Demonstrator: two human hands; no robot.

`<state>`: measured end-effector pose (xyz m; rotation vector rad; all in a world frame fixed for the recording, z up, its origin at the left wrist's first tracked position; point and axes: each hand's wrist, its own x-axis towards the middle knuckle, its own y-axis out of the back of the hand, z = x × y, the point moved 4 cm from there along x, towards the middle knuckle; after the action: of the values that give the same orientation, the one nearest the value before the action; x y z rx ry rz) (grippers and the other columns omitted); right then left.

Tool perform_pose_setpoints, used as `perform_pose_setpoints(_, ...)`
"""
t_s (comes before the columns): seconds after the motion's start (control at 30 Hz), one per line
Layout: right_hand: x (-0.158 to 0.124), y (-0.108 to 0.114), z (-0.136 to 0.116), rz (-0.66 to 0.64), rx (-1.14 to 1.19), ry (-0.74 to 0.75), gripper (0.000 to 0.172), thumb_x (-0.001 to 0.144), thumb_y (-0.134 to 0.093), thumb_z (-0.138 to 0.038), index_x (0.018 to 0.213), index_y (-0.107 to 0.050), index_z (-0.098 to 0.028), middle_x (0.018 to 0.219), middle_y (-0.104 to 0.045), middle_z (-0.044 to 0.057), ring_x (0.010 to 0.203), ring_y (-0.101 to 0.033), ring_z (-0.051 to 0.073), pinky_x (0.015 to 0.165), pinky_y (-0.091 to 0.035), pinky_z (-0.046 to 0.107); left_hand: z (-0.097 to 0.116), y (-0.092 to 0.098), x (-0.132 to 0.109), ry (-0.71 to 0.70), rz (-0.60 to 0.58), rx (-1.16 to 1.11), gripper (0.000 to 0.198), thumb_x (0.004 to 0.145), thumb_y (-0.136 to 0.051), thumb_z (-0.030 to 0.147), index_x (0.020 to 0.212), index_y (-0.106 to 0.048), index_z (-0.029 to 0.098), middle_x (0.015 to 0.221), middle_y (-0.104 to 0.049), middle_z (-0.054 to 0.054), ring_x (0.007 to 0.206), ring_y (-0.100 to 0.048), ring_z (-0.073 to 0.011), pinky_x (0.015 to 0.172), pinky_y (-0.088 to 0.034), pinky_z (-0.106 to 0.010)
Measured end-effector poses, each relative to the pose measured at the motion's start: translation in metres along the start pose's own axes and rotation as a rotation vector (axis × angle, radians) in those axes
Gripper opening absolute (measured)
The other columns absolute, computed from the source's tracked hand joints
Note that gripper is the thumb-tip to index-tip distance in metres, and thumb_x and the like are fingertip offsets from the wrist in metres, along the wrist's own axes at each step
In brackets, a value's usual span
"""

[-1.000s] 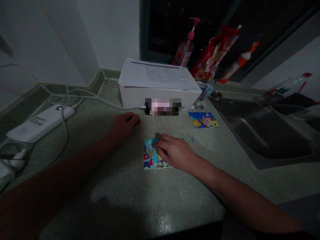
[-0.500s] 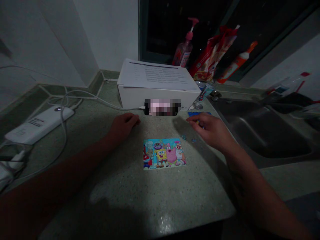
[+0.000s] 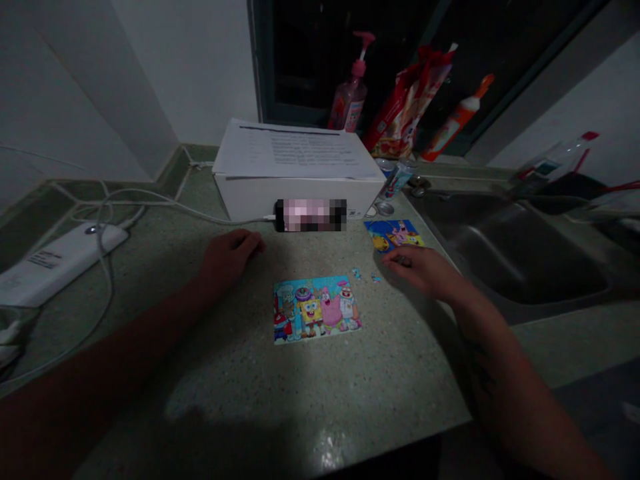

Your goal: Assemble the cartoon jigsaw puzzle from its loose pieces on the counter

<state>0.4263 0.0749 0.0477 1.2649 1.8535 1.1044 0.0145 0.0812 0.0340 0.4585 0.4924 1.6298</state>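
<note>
A jigsaw puzzle (image 3: 317,310) with a bright cartoon picture lies flat on the counter in front of me. Two small loose puzzle pieces, one (image 3: 357,273) by its upper right corner and another (image 3: 375,277) further right, lie beside it. My right hand (image 3: 423,270) is just right of them, fingers pinched together; a small greyish thing shows at the fingertips, too dim to name. Beyond that hand is a blue cartoon picture (image 3: 395,233), its near edge partly covered by the fingers. My left hand (image 3: 231,259) rests on the counter, loosely curled, with nothing visible in it.
A white box (image 3: 300,190) topped with printed paper stands at the back, a phone (image 3: 310,215) on a cable leaning against it. At left is a white power strip (image 3: 70,257) with cords. A steel sink (image 3: 520,253) lies right. Bottles and a red bag (image 3: 407,107) stand by the window.
My right hand has moved down and toward me, uncovering more of the blue picture and showing something small at the fingertips. The left hand stays curled. The view has shifted slightly right.
</note>
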Motion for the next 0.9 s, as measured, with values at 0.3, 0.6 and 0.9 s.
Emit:
perform_pose_setpoints(0.3, 0.001, -0.009, -0.013, -0.082, 0.001, 0.027, 0.02, 0.094, -0.062, -0.031, 0.098, -0.081, -0.025, 0.095, -0.084, 0.006, 0.086, -0.077, 0.025, 0.082, -0.059, 0.041, 0.001, 0.001, 0.0, 0.003, 0.0, 0.021, 0.035, 0.089, -0.057, 0.054, 0.074, -0.073, 0.028, 0.079, -0.077, -0.005, 0.083, -0.07, -0.0271, 0.079, -0.053, -0.039)
perform_pose_setpoints(0.6, -0.004, -0.012, -0.016, -0.134, 0.074, -0.006, 0.019, 0.09, -0.071, -0.039, 0.101, -0.079, -0.025, 0.088, -0.08, 0.003, 0.078, -0.073, 0.021, 0.074, -0.056, 0.036, 0.0, 0.001, 0.001, -0.017, -0.007, 0.033, 0.036, 0.089, -0.056, 0.056, 0.074, -0.073, 0.027, 0.077, -0.077, -0.003, 0.081, -0.07, -0.0264, 0.077, -0.052, -0.038)
perform_pose_setpoints(0.9, -0.003, -0.019, -0.017, -0.146, 0.016, 0.009, 0.02, 0.09, -0.071, -0.041, 0.099, -0.076, -0.024, 0.09, -0.08, 0.005, 0.079, -0.073, 0.023, 0.075, -0.055, 0.038, 0.0, 0.001, 0.0, 0.005, -0.004, 0.015, 0.036, 0.088, -0.057, 0.056, 0.073, -0.073, 0.027, 0.075, -0.074, -0.004, 0.078, -0.068, -0.026, 0.074, -0.051, -0.037)
